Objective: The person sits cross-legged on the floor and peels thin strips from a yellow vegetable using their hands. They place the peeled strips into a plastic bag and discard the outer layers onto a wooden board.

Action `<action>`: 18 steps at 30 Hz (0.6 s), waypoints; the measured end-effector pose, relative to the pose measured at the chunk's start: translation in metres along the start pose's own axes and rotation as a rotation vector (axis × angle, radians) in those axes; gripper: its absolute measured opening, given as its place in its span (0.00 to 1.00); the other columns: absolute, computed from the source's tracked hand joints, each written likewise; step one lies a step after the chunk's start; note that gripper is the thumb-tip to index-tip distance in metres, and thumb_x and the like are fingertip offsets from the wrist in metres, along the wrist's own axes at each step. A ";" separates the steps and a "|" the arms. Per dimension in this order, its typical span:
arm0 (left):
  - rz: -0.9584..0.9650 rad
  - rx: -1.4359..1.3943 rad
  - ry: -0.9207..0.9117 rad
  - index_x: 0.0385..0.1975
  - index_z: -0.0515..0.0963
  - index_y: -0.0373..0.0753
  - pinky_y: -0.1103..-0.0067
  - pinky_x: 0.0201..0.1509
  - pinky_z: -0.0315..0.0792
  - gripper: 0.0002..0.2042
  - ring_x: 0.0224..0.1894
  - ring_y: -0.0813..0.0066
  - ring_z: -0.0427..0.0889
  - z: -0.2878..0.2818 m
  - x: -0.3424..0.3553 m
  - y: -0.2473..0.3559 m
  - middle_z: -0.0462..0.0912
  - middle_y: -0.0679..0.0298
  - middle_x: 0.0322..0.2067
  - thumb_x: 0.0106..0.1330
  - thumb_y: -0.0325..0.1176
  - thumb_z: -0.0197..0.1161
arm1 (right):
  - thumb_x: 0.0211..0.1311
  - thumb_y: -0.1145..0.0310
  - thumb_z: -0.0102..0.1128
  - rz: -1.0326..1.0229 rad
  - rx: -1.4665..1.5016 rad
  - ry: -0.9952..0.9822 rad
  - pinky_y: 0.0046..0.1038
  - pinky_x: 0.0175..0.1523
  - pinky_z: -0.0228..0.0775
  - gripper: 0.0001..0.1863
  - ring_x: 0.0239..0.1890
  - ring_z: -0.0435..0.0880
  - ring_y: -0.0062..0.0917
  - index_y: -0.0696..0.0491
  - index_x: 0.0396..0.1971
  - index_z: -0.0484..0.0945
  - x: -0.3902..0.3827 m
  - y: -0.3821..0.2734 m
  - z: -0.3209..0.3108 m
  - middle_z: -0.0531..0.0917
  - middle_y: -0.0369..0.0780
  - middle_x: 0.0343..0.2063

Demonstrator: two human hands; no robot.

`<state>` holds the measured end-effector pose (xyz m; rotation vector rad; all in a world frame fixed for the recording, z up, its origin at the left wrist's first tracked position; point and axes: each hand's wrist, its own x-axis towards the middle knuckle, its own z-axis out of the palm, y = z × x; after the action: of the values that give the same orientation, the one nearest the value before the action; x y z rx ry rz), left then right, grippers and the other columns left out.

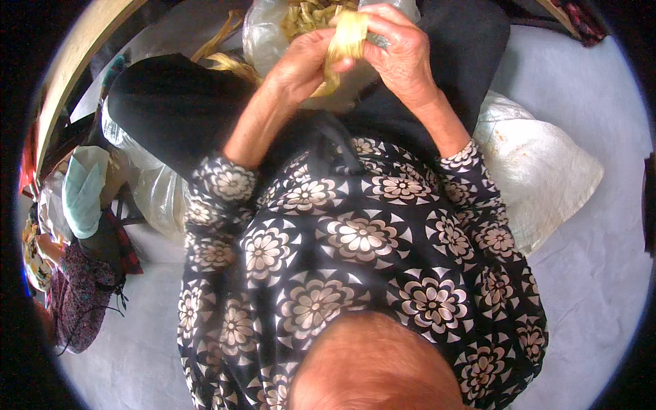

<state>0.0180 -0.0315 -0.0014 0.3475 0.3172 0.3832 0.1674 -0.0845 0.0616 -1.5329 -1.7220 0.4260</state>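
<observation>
At the top centre, a pale yellow fibrous strip [347, 35] is held between my two hands. My left hand [304, 61] is closed on its left side, with fingertips pressed to it. My right hand [403, 55] grips it from the right, fingers bent round it. Just beyond them sits a translucent plastic bag [263, 37] of short yellowish pieces [304, 17]. More long strips [229, 61] trail out beside the bag at upper left, over my dark-clothed lap [164, 102].
A co-worker's hand and speckled sleeve [82, 266] are at far left, near pale blue cloth [82, 191]. A curved wooden edge [65, 78] runs along the upper left. A white woven sack [547, 171] lies on the grey floor [581, 287] at my right; clear plastic [154, 191] lies left.
</observation>
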 end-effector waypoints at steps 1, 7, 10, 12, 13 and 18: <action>0.094 0.072 0.140 0.42 0.70 0.34 0.88 0.32 0.74 0.10 0.35 0.81 0.76 0.003 0.000 0.001 0.76 0.63 0.35 0.63 0.28 0.47 | 0.39 0.70 0.62 0.029 -0.056 0.057 0.27 0.38 0.68 0.12 0.34 0.76 0.32 0.53 0.29 0.77 0.001 -0.002 0.002 0.77 0.39 0.30; 0.454 0.500 0.608 0.38 0.73 0.33 0.87 0.30 0.75 0.10 0.31 0.81 0.76 0.036 -0.004 -0.001 0.77 0.64 0.33 0.62 0.31 0.51 | 0.43 0.67 0.61 0.292 -0.022 0.075 0.29 0.32 0.69 0.10 0.27 0.77 0.33 0.52 0.29 0.77 -0.004 -0.002 0.019 0.77 0.41 0.23; 0.381 0.645 0.568 0.35 0.75 0.35 0.89 0.27 0.71 0.11 0.28 0.86 0.74 0.033 -0.010 0.005 0.77 0.67 0.27 0.61 0.37 0.53 | 0.45 0.64 0.60 0.281 0.108 -0.003 0.31 0.27 0.68 0.11 0.21 0.77 0.36 0.52 0.29 0.77 -0.004 0.003 0.017 0.76 0.42 0.16; 0.316 0.838 0.529 0.34 0.76 0.34 0.88 0.25 0.67 0.13 0.25 0.86 0.72 0.032 -0.013 0.010 0.75 0.70 0.22 0.60 0.40 0.55 | 0.46 0.63 0.59 0.313 0.199 -0.009 0.32 0.26 0.67 0.10 0.20 0.76 0.37 0.52 0.27 0.77 -0.006 0.010 0.026 0.75 0.42 0.15; 0.349 1.012 0.521 0.33 0.76 0.34 0.86 0.25 0.67 0.13 0.25 0.86 0.72 0.029 -0.012 0.008 0.76 0.69 0.21 0.60 0.39 0.55 | 0.46 0.63 0.58 0.327 0.244 -0.013 0.32 0.25 0.66 0.09 0.20 0.76 0.38 0.52 0.26 0.76 -0.007 0.012 0.029 0.75 0.43 0.14; 0.443 1.493 0.537 0.31 0.74 0.32 0.81 0.23 0.66 0.13 0.21 0.81 0.71 0.025 -0.007 -0.001 0.73 0.64 0.16 0.59 0.38 0.55 | 0.47 0.66 0.56 0.257 -0.121 -0.007 0.35 0.23 0.65 0.06 0.19 0.75 0.39 0.52 0.21 0.74 -0.008 -0.001 0.027 0.75 0.44 0.15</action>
<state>0.0206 -0.0418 0.0220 1.8130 1.0488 0.6237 0.1468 -0.0857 0.0423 -1.8520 -1.5857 0.4634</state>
